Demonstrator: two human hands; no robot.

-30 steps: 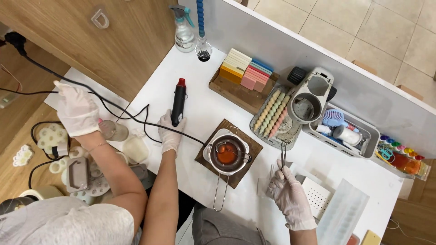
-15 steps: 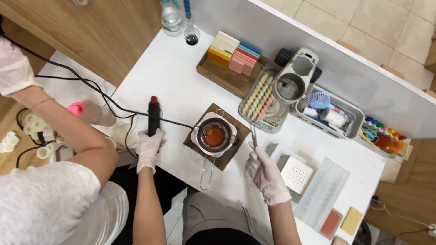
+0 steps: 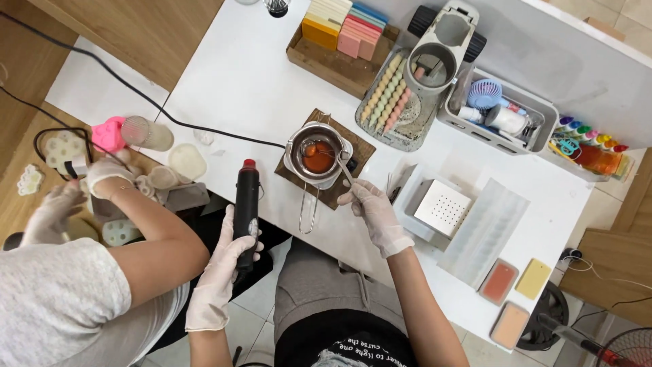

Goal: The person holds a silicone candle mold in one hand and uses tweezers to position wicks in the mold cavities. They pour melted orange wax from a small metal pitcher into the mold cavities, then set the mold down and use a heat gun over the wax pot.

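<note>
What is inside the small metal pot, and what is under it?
Inside the metal pot is orange liquid, with a thin metal tool from the right hand dipping in. A wooden board lies underneath; its middle is covered.

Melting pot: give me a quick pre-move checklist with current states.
1. Melting pot seated on its wooden board: ok, upright, orange liquid inside.
2. Right hand grip on the metal tool: ok, tool tip reaches into the pot.
3. Left hand grip on the black heat gun: ok, red nozzle points toward the table, not at the pot.
4. Heat gun on or off: cannot tell.
5. Pot handle free: ok, it overhangs the table edge, nothing touching it.
6. Co-worker's gloved hands away from the pot: ok, busy at the side table to the left.
</note>
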